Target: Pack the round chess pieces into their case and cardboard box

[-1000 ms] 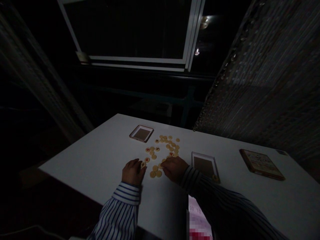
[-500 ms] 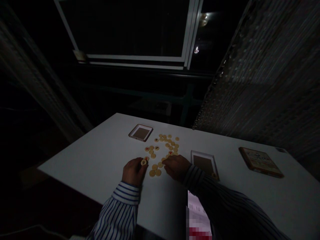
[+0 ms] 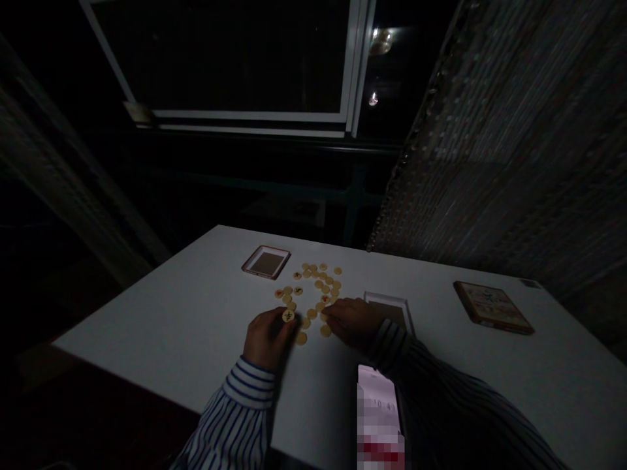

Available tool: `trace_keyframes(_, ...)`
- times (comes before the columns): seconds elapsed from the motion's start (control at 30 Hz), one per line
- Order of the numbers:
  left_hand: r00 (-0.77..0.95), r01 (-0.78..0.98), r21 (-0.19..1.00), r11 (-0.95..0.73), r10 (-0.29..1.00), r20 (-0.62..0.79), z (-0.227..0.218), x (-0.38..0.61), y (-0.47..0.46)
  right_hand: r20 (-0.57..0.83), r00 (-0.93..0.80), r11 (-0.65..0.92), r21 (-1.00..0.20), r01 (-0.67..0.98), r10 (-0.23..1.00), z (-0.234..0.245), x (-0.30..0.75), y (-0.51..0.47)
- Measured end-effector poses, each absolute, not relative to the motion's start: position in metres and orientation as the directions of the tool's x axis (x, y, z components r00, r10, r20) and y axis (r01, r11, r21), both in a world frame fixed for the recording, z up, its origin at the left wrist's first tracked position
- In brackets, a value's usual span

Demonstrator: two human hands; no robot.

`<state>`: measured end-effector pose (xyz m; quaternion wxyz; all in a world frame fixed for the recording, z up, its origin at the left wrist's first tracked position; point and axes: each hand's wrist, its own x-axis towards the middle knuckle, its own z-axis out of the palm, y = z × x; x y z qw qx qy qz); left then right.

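Observation:
My left hand (image 3: 267, 336) is closed, pinching a round wooden Chinese chess piece (image 3: 288, 316) with a dark character facing up. It is held just above the table's near-middle. To its right, my right hand (image 3: 353, 321) reaches in with its fingers pressed together and its tips at a pale piece among the scattered pieces (image 3: 312, 314). Part of that piece is covered by the fingers. Most pieces show plain pale backs. A few lie with characters up, such as a red-marked piece (image 3: 279, 294) and a black-marked piece (image 3: 298, 290).
On the white table (image 3: 161, 313) stand an open shallow box (image 3: 266, 262) at the back left and a clear-rimmed tray (image 3: 392, 307) behind my right wrist. A decorated flat box (image 3: 492, 307) lies farther right. A lit phone (image 3: 377, 391) rests under my right forearm. A bead curtain (image 3: 490, 163) hangs behind.
The whole view has shifted, carrying the table leftward. My left hand has moved slightly right toward the pieces. One plain piece from the near cluster now lies farther right, below my right fingertips.

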<state>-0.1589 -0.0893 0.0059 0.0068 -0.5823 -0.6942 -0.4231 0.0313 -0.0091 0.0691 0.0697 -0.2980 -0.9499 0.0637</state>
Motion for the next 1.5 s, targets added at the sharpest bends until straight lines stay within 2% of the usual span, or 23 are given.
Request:
trace_keyframes(0.17,-0.329,0.763,0.642,-0.076,0.809,0.487,0.008,-0.145,-0.084,0.099,-0.791,0.791,-0.198,0.579,0.604,0.072,0.045,-0.006)
trace_keyframes(0.4,-0.291,0.722,0.679,-0.136,0.830,0.476,0.013,-0.126,-0.075,0.145,-0.747,0.760,-0.182,0.624,0.648,0.071,0.066,-0.002)
trace_keyframes(0.8,-0.270,0.658,0.732,-0.177,0.852,0.449,0.016,-0.106,-0.067,0.097,-0.685,0.687,-0.209,0.696,0.723,0.069,0.081,0.002)
trace_keyframes(1.23,-0.310,0.542,0.827,-0.151,0.878,0.364,0.020,-0.085,-0.056,0.141,-0.721,0.733,-0.203,0.649,0.678,0.064,0.096,0.016)
trace_keyframes(1.5,-0.288,0.518,0.838,-0.174,0.887,0.361,0.030,-0.069,-0.048,0.143,-0.686,0.698,-0.217,0.682,0.714,0.077,0.107,0.019)
